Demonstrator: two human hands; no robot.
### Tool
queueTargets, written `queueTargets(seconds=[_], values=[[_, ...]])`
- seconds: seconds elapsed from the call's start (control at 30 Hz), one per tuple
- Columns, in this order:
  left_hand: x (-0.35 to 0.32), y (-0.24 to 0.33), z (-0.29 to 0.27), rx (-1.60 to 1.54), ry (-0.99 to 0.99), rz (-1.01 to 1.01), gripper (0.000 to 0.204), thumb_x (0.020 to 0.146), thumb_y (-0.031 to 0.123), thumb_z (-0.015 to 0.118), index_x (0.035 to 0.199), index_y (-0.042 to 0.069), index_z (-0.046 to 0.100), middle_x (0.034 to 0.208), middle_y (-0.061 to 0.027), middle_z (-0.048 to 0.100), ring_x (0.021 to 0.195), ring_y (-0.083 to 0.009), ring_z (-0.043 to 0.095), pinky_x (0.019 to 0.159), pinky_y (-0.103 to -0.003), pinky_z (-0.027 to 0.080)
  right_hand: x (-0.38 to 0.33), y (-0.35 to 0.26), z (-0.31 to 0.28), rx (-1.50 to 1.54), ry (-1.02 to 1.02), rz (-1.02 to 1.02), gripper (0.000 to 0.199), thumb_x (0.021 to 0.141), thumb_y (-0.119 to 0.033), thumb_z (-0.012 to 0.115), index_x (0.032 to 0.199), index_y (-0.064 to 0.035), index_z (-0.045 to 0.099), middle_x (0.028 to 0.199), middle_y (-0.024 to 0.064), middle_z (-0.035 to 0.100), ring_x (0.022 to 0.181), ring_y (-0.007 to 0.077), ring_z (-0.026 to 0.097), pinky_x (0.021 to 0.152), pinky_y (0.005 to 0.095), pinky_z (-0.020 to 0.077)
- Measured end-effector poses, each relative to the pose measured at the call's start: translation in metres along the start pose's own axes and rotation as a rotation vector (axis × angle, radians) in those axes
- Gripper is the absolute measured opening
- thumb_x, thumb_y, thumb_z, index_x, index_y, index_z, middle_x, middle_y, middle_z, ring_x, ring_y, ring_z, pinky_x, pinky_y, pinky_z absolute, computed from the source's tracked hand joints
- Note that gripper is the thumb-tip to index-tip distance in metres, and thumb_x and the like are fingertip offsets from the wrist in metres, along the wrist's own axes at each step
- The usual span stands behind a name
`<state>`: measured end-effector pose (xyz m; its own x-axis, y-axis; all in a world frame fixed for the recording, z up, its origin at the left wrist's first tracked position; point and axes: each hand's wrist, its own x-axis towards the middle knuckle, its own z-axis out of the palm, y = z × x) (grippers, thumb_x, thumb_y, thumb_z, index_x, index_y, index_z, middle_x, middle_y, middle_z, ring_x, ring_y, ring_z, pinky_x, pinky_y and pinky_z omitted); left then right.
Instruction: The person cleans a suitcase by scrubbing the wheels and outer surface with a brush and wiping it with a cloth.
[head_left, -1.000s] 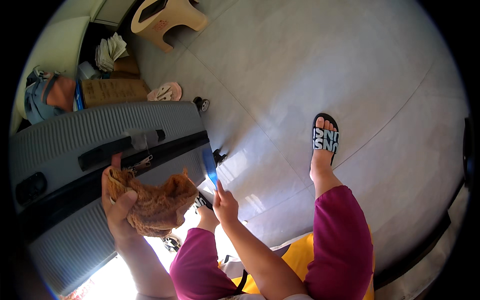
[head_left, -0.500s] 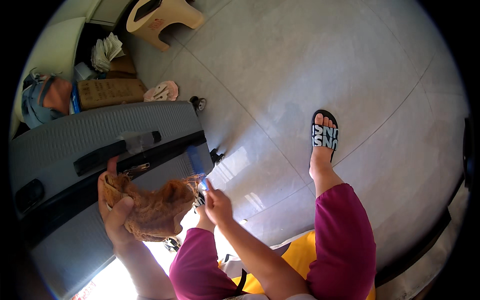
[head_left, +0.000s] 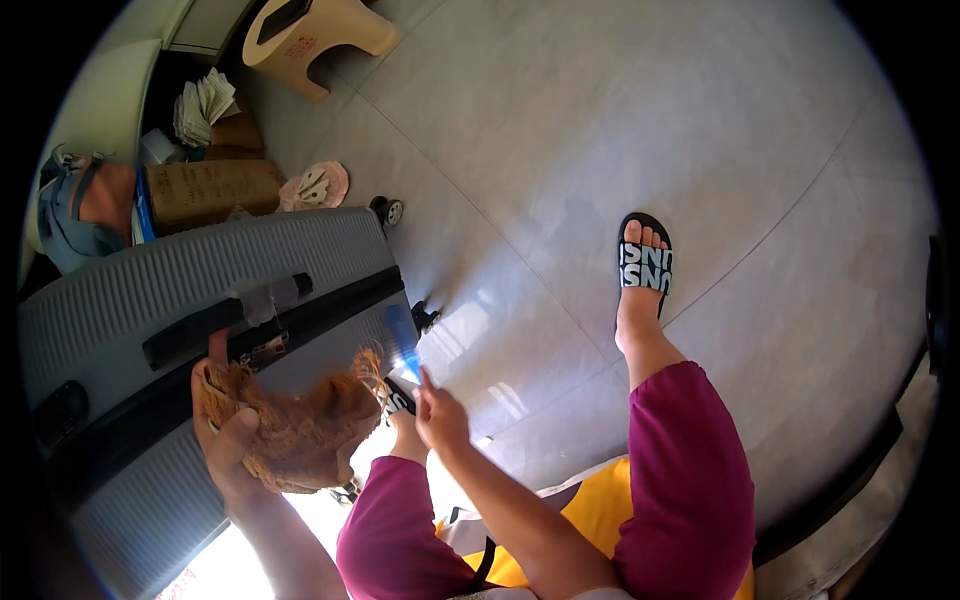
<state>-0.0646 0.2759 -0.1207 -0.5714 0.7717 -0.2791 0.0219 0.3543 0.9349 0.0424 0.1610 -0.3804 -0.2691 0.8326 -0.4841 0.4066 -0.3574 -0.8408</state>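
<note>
The left hand (head_left: 228, 440) is cupping a brown tangled wig (head_left: 300, 425) from below, grip closed on its lower edge, thumb pressing at the wig's seven o'clock. The right hand (head_left: 440, 418) is pinching a blue comb (head_left: 404, 343) narrowly near its base, at the wig's three o'clock. The wig is hanging in front of a grey ribbed suitcase (head_left: 150, 290) lying on the tiled floor (head_left: 600, 150). It is looking light, soft and limp, strands snagging easily; holding its cap edge seems safest. It is reddish-brown, frizzy, matted.
</note>
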Motion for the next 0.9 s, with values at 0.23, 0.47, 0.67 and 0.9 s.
queueTargets(seconds=[0.23,0.47,0.67,0.9], values=[[-0.001,-0.006,0.005,0.298,-0.048,0.100,0.055,0.064,0.011,0.070,0.113,0.003,0.046,0.144,-0.0172,0.031,0.100,-0.0137,0.050,0.081,-0.027,0.045,0.039,0.003,-0.016,0.121,0.109,0.232,0.040,0.094,-0.028,0.052,0.131,-0.0116,0.054,0.062,0.0148,0.056,0.057,0.0223,0.060,0.057,0.0346,0.0466],[-0.012,-0.016,0.029,0.804,-0.014,0.261,0.048,0.065,0.003,0.069,0.108,0.002,0.050,0.138,-0.0198,0.041,0.115,-0.0203,0.051,0.095,-0.031,0.040,0.057,-0.092,-0.081,0.600,0.257,-0.167,0.040,0.090,-0.012,0.056,0.129,-0.0044,0.054,0.085,0.0155,0.064,0.076,0.0254,0.063,0.065,0.0326,0.0496],[-0.011,-0.025,0.018,0.201,-0.188,0.077,0.060,0.083,0.031,0.069,0.127,-0.004,0.047,0.122,-0.0125,0.055,0.105,-0.0169,0.055,0.089,-0.028,0.043,0.019,-0.184,-0.125,0.568,0.005,-0.556,0.045,0.081,-0.003,0.061,0.126,-0.0050,0.057,0.086,0.0109,0.062,0.074,0.0254,0.061,0.065,0.0296,0.0483],[-0.018,-0.006,0.013,0.125,0.018,0.042,0.014,0.083,0.013,0.064,0.084,0.000,0.061,0.109,-0.0130,0.056,0.084,-0.0111,0.055,0.077,-0.024,0.045,0.037,-0.130,-0.093,1.399,-0.588,-0.187,0.048,0.088,-0.029,0.065,0.129,-0.0065,0.055,0.117,0.0098,0.058,0.104,0.0225,0.057,0.093,0.0339,0.0414]])
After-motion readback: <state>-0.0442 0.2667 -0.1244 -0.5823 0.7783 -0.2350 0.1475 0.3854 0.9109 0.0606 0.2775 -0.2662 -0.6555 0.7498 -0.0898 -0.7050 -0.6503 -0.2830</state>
